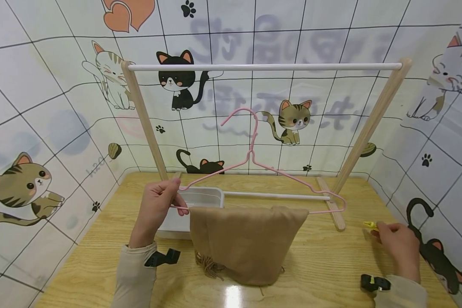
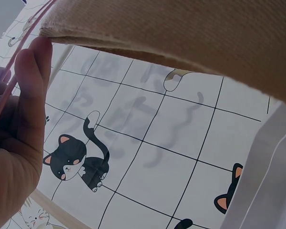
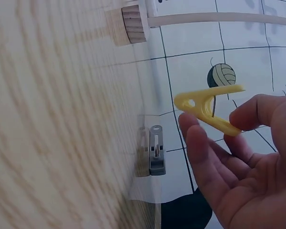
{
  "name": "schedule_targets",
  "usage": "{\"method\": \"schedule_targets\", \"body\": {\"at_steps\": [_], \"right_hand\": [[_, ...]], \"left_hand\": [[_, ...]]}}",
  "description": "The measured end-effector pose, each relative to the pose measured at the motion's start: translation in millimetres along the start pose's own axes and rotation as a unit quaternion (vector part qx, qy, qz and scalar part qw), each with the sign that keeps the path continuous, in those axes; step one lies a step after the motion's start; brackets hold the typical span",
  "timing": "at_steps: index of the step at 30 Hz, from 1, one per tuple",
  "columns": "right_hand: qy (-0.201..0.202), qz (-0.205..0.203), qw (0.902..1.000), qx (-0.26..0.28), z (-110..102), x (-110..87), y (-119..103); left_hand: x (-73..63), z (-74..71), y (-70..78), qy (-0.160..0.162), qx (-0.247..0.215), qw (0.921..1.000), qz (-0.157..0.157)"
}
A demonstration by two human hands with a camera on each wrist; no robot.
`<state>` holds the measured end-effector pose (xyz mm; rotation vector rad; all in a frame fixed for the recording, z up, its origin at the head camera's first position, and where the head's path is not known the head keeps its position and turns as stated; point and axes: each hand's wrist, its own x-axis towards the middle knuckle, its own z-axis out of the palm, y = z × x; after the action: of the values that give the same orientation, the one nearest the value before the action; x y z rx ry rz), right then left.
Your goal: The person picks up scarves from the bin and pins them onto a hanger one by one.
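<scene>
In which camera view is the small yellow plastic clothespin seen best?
The right wrist view: there the small yellow plastic clothespin appears large, both its arms and an opening near its tip visible, held in the right hand. The head view shows only a little yellow piece, partly hidden by the hand. The left wrist view does not show it.
</scene>
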<state>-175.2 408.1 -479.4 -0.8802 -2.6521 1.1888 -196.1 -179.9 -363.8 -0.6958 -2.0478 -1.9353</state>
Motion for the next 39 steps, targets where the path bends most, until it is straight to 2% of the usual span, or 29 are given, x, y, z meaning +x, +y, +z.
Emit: {"method": "schedule_targets", "body": {"at_steps": [3, 8, 12, 14, 20, 22, 27, 33, 39], "right_hand": [[0.0, 0.0, 0.9998, 0.022, 1.8, 2.5, 0.7], [0.002, -0.035, 0.9976, 0.06, 6.6, 5.5, 5.9], [0.004, -0.041, 0.9954, 0.086, 8.7, 8.0, 9.7], [0.003, -0.029, 0.9954, 0.091, 8.4, 9.7, 10.7], [-0.016, 0.042, 0.9936, 0.104, 3.6, 11.3, 8.5], [-0.017, 0.046, 0.9926, 0.111, 2.3, 9.4, 6.1], [0.011, 0.032, 0.9931, 0.113, 2.7, 5.5, 0.9], [0.044, 0.044, 0.9902, 0.125, -3.0, -2.2, -14.5], [0.073, -0.003, 0.9891, 0.128, -13.7, -18.4, -33.8]], "left_hand": [[0.1, 0.2, 0.3, 0.0, 0.002, 1.0, 0.001], [0.7, -0.1, 0.0, 0.0, 0.005, 1.0, 0.002], [0.7, -0.3, -0.5, 0.001, 0.008, 1.0, 0.001], [0.5, -0.2, -0.6, 0.001, 0.009, 1.0, 0.001], [1.0, -0.4, -1.2, 0.001, 0.01, 0.9999, 0.001], [0.9, -0.3, -1.4, 0.002, 0.008, 1.0, 0.001], [0.4, 0.2, -1.7, 0.003, 0.006, 1.0, 0.0], [0.9, -0.2, -2.5, 0.006, 0.007, 1.0, -0.002], [1.0, 0.1, -1.4, 0.006, 0.007, 1.0, 0.0]]}}
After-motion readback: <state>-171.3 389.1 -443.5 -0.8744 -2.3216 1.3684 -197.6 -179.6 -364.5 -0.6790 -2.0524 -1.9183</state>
